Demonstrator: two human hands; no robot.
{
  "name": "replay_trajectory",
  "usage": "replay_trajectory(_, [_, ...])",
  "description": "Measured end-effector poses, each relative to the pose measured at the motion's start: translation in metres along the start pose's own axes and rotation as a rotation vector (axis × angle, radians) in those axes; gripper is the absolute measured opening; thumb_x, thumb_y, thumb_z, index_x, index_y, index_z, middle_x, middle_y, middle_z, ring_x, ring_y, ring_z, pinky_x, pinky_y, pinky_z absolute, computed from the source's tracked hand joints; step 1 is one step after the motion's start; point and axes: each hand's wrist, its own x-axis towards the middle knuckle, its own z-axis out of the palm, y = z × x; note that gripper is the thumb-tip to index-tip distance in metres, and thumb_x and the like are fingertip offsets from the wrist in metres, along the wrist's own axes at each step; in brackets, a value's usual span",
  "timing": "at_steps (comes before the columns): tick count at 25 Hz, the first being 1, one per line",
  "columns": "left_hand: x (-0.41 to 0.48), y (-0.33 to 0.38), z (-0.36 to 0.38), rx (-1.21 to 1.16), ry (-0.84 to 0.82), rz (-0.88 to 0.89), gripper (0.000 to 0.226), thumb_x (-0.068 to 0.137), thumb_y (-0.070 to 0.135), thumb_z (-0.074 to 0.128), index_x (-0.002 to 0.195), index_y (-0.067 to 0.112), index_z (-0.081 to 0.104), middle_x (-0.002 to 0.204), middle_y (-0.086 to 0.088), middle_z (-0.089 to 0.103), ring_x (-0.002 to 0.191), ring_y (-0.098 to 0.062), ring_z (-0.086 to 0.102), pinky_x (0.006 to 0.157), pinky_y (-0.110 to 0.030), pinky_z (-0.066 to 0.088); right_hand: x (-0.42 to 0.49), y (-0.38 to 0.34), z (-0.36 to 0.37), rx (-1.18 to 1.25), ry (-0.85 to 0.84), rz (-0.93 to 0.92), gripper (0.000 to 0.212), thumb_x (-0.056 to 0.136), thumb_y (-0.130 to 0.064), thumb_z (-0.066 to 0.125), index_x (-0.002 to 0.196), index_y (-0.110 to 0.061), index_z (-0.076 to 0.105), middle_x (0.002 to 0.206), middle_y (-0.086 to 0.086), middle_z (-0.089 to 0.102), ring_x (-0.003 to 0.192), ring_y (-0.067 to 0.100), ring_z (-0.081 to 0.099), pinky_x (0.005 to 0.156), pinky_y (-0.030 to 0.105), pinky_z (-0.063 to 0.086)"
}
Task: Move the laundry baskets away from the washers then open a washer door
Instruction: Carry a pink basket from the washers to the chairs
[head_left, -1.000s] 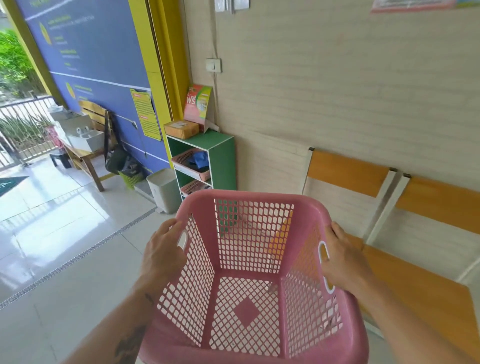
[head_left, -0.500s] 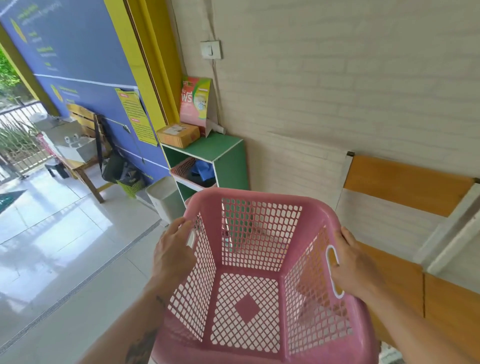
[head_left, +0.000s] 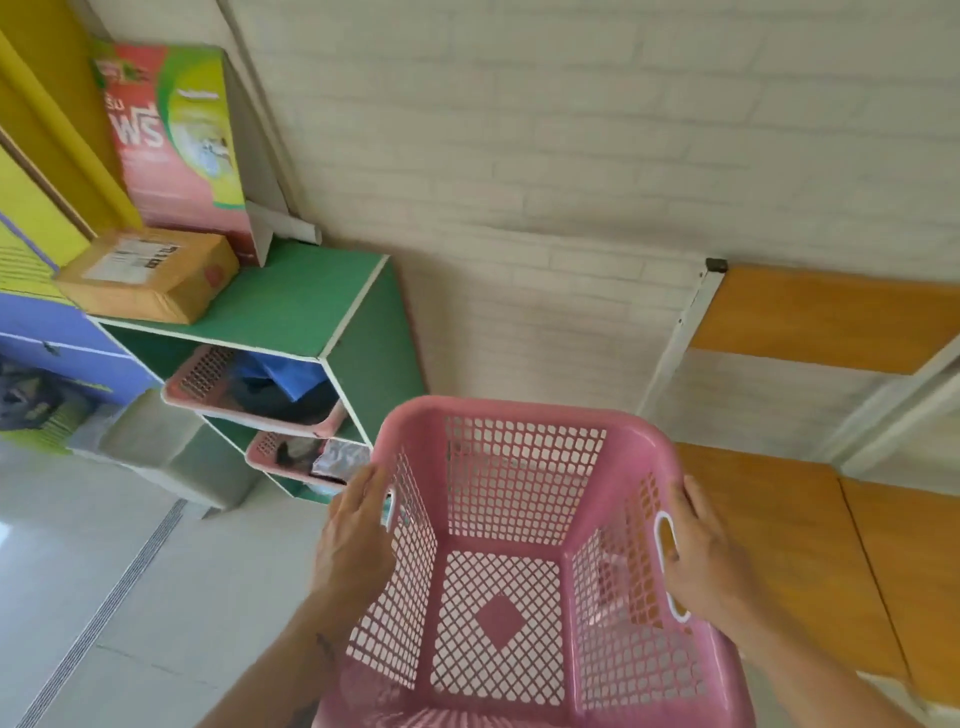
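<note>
An empty pink laundry basket (head_left: 519, 499) with latticed walls fills the lower middle of the head view, held off the floor. My left hand (head_left: 353, 540) grips its left rim at the handle slot. On the opposite side my right hand (head_left: 701, 556) holds the right rim beside the white-edged handle hole. The basket's far wall sits close to the white brick wall, between a green shelf and a wooden bench. No washer shows in this view.
The green shelf unit (head_left: 306, 306) stands at left, holding two pink trays, a cardboard box (head_left: 150, 273) and a standing carton (head_left: 176, 140). A grey bin (head_left: 171, 452) sits beside it. An orange wooden bench (head_left: 831, 545) lines the wall at right. A floor drain (head_left: 104, 608) runs lower left.
I have carried the basket closer to the wall and the green shelf, and the view has tilted downward. Both hands keep the same hold on the rims.
</note>
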Motion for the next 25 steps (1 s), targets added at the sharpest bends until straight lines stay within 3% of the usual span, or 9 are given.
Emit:
replay_trajectory(3, [0.037, -0.045, 0.051, 0.079, -0.119, 0.101, 0.095, 0.069, -0.015, 0.054, 0.152, 0.017, 0.018, 0.157, -0.004, 0.022, 0.135, -0.031, 0.032, 0.099, -0.044, 0.046, 0.011, -0.019, 0.058, -0.108, -0.086, 0.130, 0.102, 0.070, -0.016, 0.080, 0.151, -0.009, 0.019, 0.157, 0.019, 0.018, 0.131, 0.037, 0.042, 0.087, 0.037, 0.053])
replay_trajectory(6, [0.064, -0.084, 0.107, 0.118, -0.185, 0.176, 0.100, 0.060, -0.022, 0.055, 0.145, 0.017, 0.022, 0.149, -0.003, 0.026, 0.117, -0.035, 0.044, 0.069, -0.042, 0.056, 0.030, -0.025, 0.126, -0.200, -0.150, 0.179, 0.105, 0.061, -0.019, 0.088, 0.148, -0.005, 0.030, 0.153, 0.027, 0.023, 0.123, 0.039, 0.048, 0.088, 0.039, 0.054])
replay_trajectory(9, [0.094, -0.107, 0.154, 0.171, -0.217, 0.215, 0.093, 0.057, -0.023, 0.061, 0.136, 0.014, 0.029, 0.141, -0.004, 0.029, 0.106, -0.034, 0.046, 0.055, -0.039, 0.057, 0.054, -0.022, 0.183, -0.210, -0.185, 0.213, 0.106, 0.061, -0.017, 0.087, 0.148, -0.003, 0.028, 0.152, 0.029, 0.023, 0.124, 0.041, 0.047, 0.088, 0.041, 0.056])
replay_trajectory(14, [0.127, -0.126, 0.214, 0.149, -0.248, 0.194, 0.094, 0.065, -0.022, 0.050, 0.146, 0.016, 0.022, 0.142, -0.004, 0.026, 0.113, -0.030, 0.038, 0.068, -0.039, 0.055, 0.089, -0.003, 0.240, -0.223, -0.162, 0.252, 0.120, 0.059, -0.022, 0.090, 0.151, -0.004, 0.015, 0.154, 0.026, 0.017, 0.136, 0.042, 0.034, 0.102, 0.044, 0.046])
replay_trajectory(18, [0.124, -0.137, 0.237, 0.086, -0.284, 0.109, 0.106, 0.063, -0.022, 0.048, 0.150, 0.028, 0.014, 0.148, 0.004, 0.023, 0.128, -0.031, 0.032, 0.070, -0.041, 0.055, 0.100, 0.004, 0.262, -0.219, -0.205, 0.247, 0.118, 0.064, -0.016, 0.087, 0.153, -0.012, 0.010, 0.157, 0.022, 0.009, 0.134, 0.038, 0.038, 0.082, 0.036, 0.056])
replay_trajectory(21, [0.118, -0.140, 0.240, 0.087, -0.318, 0.101, 0.104, 0.065, -0.020, 0.051, 0.152, 0.024, 0.016, 0.156, 0.000, 0.019, 0.134, -0.034, 0.033, 0.088, -0.049, 0.053, 0.102, 0.011, 0.272, -0.234, -0.263, 0.206, 0.110, 0.069, -0.019, 0.084, 0.153, -0.012, 0.012, 0.158, 0.023, 0.001, 0.135, 0.039, 0.036, 0.082, 0.035, 0.057])
replay_trajectory(23, [0.122, -0.139, 0.235, 0.094, -0.334, 0.107, 0.097, 0.067, -0.015, 0.050, 0.151, 0.024, 0.019, 0.156, -0.001, 0.022, 0.133, -0.033, 0.037, 0.092, -0.048, 0.052, 0.103, 0.012, 0.269, -0.214, -0.254, 0.217, 0.102, 0.072, -0.019, 0.078, 0.152, -0.013, 0.014, 0.159, 0.021, 0.001, 0.137, 0.039, 0.034, 0.086, 0.038, 0.056])
replay_trajectory(25, [0.128, -0.133, 0.226, 0.096, -0.360, 0.089, 0.084, 0.071, -0.009, 0.048, 0.146, 0.025, 0.029, 0.148, -0.001, 0.035, 0.126, -0.029, 0.045, 0.088, -0.046, 0.054, 0.104, 0.010, 0.257, -0.169, -0.228, 0.208, 0.087, 0.078, -0.020, 0.069, 0.149, -0.014, 0.019, 0.156, 0.017, 0.017, 0.134, 0.035, 0.039, 0.094, 0.041, 0.052])
